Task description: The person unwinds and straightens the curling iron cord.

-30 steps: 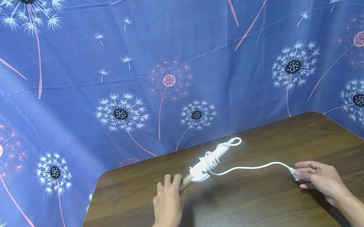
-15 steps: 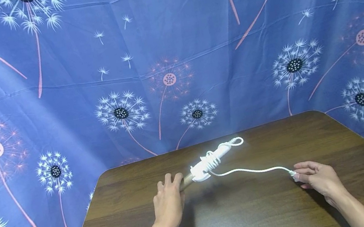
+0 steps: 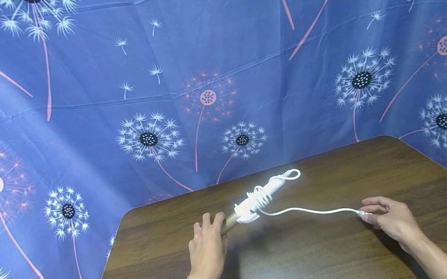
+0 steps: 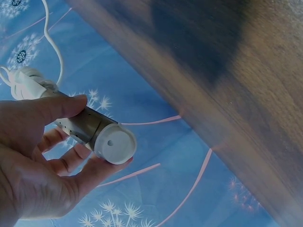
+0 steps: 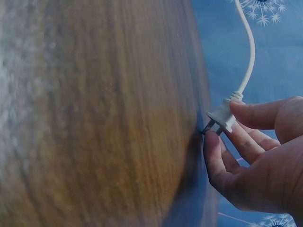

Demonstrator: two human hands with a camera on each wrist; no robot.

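My left hand (image 3: 206, 250) grips the metal barrel of a white curling iron (image 3: 244, 210) above the table. In the left wrist view the thumb lies over the barrel (image 4: 84, 125), and fingers curl beneath it near the round white end cap (image 4: 116, 144). Several turns of white cord (image 3: 260, 197) wrap the handle, which points away to the right. From there a loose length of cord (image 3: 306, 210) runs across to my right hand (image 3: 394, 222). That hand pinches the two-pronged plug (image 5: 222, 115); a fingertip is at its prongs in the right wrist view.
A brown wood-grain table (image 3: 306, 264) with rounded far corners lies under both hands. Behind it and at the sides hangs a blue cloth (image 3: 266, 78) printed with white and pink dandelions.
The plug has turned slightly within my right hand's fingers, and the loose cord sags a little lower. My left hand and the curling iron stay almost still.
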